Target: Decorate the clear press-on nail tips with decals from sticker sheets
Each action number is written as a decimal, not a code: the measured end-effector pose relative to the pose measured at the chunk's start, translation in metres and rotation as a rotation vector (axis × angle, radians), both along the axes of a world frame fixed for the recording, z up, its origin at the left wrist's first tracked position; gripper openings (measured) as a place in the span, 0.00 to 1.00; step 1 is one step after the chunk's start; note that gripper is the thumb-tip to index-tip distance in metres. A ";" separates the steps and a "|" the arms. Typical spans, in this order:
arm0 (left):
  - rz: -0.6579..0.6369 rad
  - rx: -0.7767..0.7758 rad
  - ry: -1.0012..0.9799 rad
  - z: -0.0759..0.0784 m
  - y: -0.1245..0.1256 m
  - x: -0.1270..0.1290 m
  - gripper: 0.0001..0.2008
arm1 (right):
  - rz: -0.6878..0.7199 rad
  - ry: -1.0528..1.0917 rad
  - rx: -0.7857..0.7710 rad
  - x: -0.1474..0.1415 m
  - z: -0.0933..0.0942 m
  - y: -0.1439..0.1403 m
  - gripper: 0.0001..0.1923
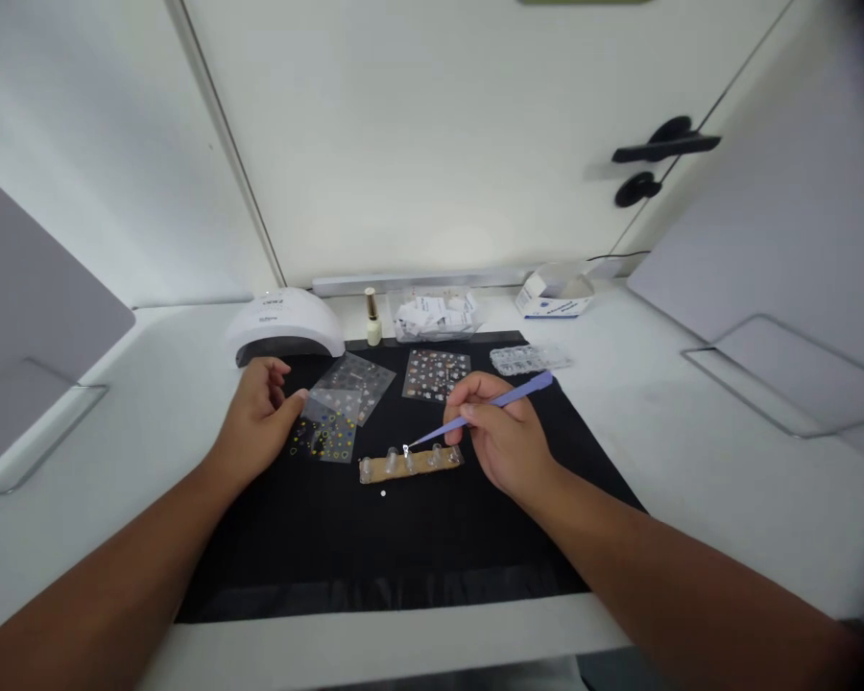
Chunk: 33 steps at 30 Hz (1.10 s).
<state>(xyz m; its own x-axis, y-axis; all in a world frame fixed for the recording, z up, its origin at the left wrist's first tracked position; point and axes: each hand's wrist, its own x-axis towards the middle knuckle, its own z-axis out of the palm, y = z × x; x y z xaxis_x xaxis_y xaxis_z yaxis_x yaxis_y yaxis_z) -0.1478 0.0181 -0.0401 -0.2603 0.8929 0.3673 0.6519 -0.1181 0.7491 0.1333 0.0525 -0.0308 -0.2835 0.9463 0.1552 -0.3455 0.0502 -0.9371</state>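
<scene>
My right hand pinches a pair of purple tweezers, their thin tip pointing down to the left. A small whitish piece shows at the tip, over a clear nail tip in the middle of a row. Several clear nail tips sit along a tan strip on the black mat. My left hand rests with curled fingers and thumb apart, the thumb at the edge of a nail sticker sheet with yellow and blue marks. Whether it touches the sheet I cannot tell.
Two more sticker sheets lie on the black mat, near a tiny white dot. Behind stand a white nail lamp, a polish bottle, a clear box of packets and an open carton. Clear plastic pieces lie right.
</scene>
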 end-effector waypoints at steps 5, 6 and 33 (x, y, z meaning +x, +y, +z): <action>-0.058 0.059 -0.003 0.000 -0.002 0.006 0.14 | -0.046 -0.005 0.057 -0.005 0.001 0.006 0.04; -0.072 0.062 -0.011 0.002 -0.004 0.008 0.13 | -0.049 0.000 0.070 -0.005 0.004 0.006 0.04; -0.632 -0.107 0.332 0.015 -0.029 0.086 0.11 | 0.310 0.000 -0.034 0.020 -0.022 0.024 0.03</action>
<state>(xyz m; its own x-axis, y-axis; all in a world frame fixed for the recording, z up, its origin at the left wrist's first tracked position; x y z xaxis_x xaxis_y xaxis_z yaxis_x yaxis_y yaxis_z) -0.0618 -0.0107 -0.0251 0.4284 0.8713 0.2396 0.6785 -0.4852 0.5516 0.1536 0.0768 -0.0524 -0.5595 0.8194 0.1247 -0.3391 -0.0890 -0.9365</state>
